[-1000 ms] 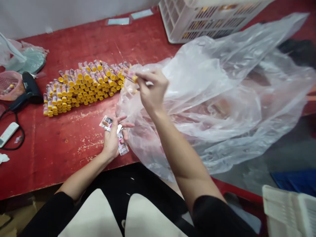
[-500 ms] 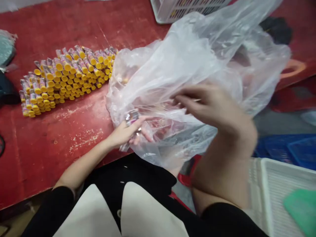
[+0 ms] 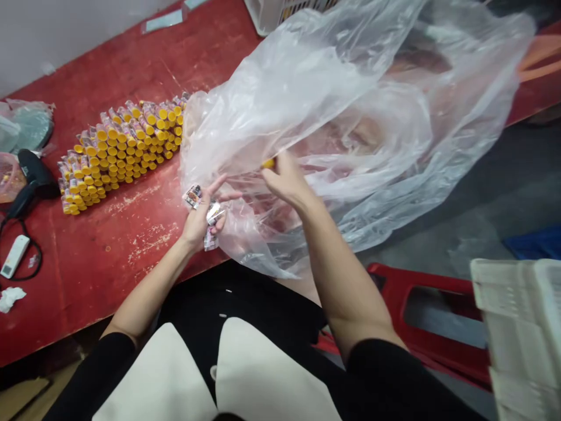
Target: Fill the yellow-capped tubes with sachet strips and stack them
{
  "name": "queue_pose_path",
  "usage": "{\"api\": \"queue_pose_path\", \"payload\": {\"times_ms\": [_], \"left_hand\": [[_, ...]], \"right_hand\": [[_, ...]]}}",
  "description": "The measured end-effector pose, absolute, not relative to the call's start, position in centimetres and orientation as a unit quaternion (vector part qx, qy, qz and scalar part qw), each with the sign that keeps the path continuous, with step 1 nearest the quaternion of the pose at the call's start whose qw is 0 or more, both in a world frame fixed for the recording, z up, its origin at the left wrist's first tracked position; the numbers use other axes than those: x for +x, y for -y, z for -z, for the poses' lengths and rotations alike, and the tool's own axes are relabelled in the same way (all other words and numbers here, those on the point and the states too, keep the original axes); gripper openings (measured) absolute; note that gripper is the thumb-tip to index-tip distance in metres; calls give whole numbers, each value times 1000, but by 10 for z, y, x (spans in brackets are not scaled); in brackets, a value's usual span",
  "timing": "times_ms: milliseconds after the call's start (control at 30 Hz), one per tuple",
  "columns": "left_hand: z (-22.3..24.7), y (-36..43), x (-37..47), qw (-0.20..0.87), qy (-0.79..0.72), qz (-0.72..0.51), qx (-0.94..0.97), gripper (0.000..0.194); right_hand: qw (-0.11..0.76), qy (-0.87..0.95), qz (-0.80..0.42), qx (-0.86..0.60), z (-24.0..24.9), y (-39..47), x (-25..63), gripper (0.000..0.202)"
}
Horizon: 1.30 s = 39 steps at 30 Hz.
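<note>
My left hand (image 3: 204, 213) holds a few small shiny printed wrappers (image 3: 193, 196) at the near-left edge of a large clear plastic bag (image 3: 280, 88); its index and middle fingers stretch out to the right. My right hand (image 3: 286, 178), slightly blurred, is over the bag's middle, its fingers closed on a small yellow-capped item (image 3: 269, 164). Left of the bag, a stack of wrapped tubes with yellow ends (image 3: 118, 149) lies on the red table (image 3: 87, 251).
A black hair dryer (image 3: 37, 175) with its cable lies at the left, near a pink basket (image 3: 11, 178). A white crate (image 3: 263, 14) stands at the back. At the right are a red stool (image 3: 394, 292) and stacked whitish crates (image 3: 508, 327).
The view has shifted to the right. My right hand has moved left and lower toward my left hand, and a yellow-capped item now shows in its fingers.
</note>
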State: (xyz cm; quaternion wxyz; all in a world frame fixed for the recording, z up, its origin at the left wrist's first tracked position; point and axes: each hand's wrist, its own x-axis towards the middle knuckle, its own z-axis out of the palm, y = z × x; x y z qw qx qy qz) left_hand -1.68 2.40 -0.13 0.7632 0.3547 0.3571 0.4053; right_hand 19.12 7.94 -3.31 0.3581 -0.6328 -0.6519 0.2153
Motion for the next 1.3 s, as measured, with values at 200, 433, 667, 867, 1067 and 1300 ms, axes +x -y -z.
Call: {"api": "queue_pose_path", "payload": {"times_ms": [200,433,667,867,1067,1300], "left_hand": [[-3,-10,16,792,-330,-402,320,51],[-1,-1,21,737,-420,-426,314,59],[-7,-1,30,679,-454,-506,277,48],[-13,-13,32,718,-443,-521,129,49],[-24,-15,29,756,-431,-489,58,43],[-35,-3,38,777,-450,-437,54,48]], "right_hand": [[500,496,-523,-480,-2,10,159,43],[536,563,-288,-559,2,20,172,33],[505,595,-308,-544,-6,22,171,32],[576,489,-384,-531,0,26,173,37],[664,431,-347,-503,2,46,176,44],[689,425,-257,-527,22,44,153,40]]}}
